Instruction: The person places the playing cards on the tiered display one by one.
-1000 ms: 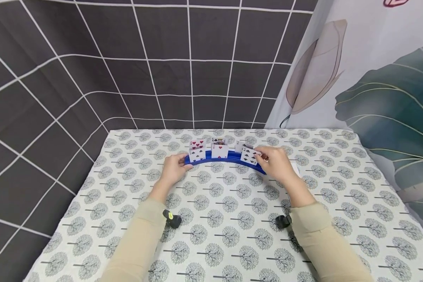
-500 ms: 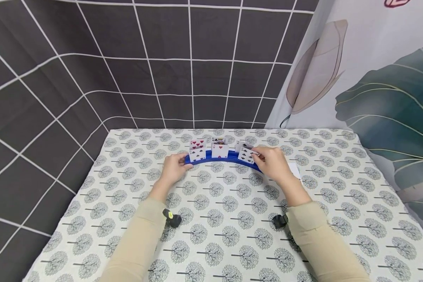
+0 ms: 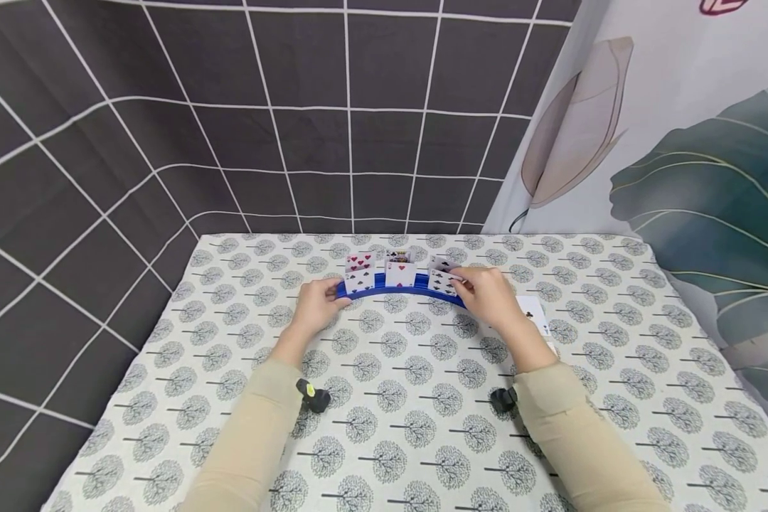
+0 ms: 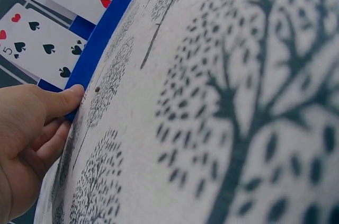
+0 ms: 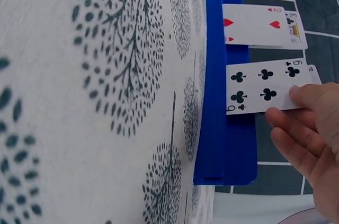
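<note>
A curved blue card holder [image 3: 384,290] stands on the table. My left hand [image 3: 316,304] grips its left end, thumb along the front edge in the left wrist view. At the holder's right part, my right hand [image 3: 488,297] pinches a six of clubs [image 5: 259,87] by its upper right corner. The card's lower edge meets the holder, and another card shows behind it. Mid-holder stands a two of hearts [image 5: 254,24] with a king of clubs [image 5: 295,29] behind. On the left, a five of spades [image 4: 39,44] stands in front of a hearts card [image 3: 360,260].
Loose playing cards [image 3: 532,311] lie on the table to the right, partly hidden by my right forearm. A tree-print cloth [image 3: 390,427] covers the table. Dark gridded fabric [image 3: 307,142] hangs behind it, and a leaf-patterned curtain [image 3: 691,178] hangs at right.
My right hand has moved a little left along the holder with the six of clubs, which now stands straighter. More of the loose cards shows. My left hand has stayed put.
</note>
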{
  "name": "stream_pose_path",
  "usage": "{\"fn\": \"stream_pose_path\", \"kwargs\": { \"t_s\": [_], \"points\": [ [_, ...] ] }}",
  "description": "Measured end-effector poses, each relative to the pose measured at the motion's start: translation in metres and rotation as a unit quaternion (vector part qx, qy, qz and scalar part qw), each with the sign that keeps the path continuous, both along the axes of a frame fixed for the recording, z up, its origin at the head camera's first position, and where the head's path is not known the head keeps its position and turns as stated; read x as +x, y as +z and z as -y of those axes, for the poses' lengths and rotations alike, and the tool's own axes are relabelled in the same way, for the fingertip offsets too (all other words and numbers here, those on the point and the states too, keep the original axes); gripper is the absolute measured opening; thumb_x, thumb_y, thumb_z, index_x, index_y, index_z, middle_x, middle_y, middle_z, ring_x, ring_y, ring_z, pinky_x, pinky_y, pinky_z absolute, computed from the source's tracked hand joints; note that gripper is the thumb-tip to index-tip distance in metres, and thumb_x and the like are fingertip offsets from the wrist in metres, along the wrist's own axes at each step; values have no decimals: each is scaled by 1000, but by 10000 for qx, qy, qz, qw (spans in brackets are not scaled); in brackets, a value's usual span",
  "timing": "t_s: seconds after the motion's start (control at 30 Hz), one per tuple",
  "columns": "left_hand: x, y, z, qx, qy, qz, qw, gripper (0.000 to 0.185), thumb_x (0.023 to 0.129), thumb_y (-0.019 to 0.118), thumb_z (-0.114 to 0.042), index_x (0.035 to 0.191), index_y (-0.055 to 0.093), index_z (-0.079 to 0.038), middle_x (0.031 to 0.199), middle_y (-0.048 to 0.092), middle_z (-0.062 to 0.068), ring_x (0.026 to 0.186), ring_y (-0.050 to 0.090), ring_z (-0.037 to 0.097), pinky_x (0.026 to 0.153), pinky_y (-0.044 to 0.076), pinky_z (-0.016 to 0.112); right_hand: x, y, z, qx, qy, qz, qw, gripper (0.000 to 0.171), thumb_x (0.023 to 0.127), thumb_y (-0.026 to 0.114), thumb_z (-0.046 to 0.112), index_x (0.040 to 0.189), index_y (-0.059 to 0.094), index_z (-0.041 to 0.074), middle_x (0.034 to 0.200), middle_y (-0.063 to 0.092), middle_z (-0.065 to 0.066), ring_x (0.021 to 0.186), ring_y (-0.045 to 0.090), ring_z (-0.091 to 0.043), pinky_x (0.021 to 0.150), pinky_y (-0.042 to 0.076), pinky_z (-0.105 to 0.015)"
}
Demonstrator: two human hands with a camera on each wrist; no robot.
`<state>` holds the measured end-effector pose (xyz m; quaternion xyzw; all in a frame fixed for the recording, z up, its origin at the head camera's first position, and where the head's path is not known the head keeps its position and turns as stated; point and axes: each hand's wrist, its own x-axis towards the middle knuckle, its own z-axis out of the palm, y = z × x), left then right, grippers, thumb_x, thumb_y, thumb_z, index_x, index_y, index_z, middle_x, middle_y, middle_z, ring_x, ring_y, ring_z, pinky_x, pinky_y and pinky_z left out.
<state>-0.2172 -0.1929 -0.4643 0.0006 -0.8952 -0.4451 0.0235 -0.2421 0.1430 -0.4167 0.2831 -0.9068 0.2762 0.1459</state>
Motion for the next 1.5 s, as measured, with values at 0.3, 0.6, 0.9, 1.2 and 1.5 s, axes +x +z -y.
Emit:
{"fn": "stream_pose_path", "kwargs": {
  "t_s": [0.3,0.6,0.9,1.2,1.5],
  "points": [
    [1,1,-1,-1,26,44,10000,54,85,81,-8,134,60,4,124,66,28,111,69,36,95,59,34,1,-1,3,344,-53,243,9991,24,98,66,8,119,72,-2,87,74,-15,50,46,-11,46,44,-28],
    [1,2,-1,59,6,100,9999,55,86,80,-7,135,59,5,125,65,28,112,69,36,95,59,34,5,-2,-4,-1,-59,341,9994,34,98,67,10,128,65,-5,97,75,-21,82,74,-31,77,66,-44],
    [1,1,-1,10,56,97,9999,55,86,80,-8,135,60,4,125,66,27,112,69,35,96,59,34,6,-5,-15,-465,78,-141,9988,27,94,71,7,120,70,-2,91,76,-17,74,74,-29,68,66,-39],
    [1,1,-1,35,65,168,9998,56,86,80,-9,136,59,3,126,65,26,113,68,35,98,58,35,4,-7,-31,-543,75,-420,9976,21,92,72,3,110,72,-6,87,76,-18,69,73,-29,64,66,-41],
    [1,1,-1,33,74,120,9999,55,85,81,-8,134,60,4,124,67,26,111,69,34,96,59,34,2,-1,-47,-323,-97,-30,9994,22,94,69,4,113,70,-8,94,75,-22,76,73,-34,70,66,-46]
  ]
}}
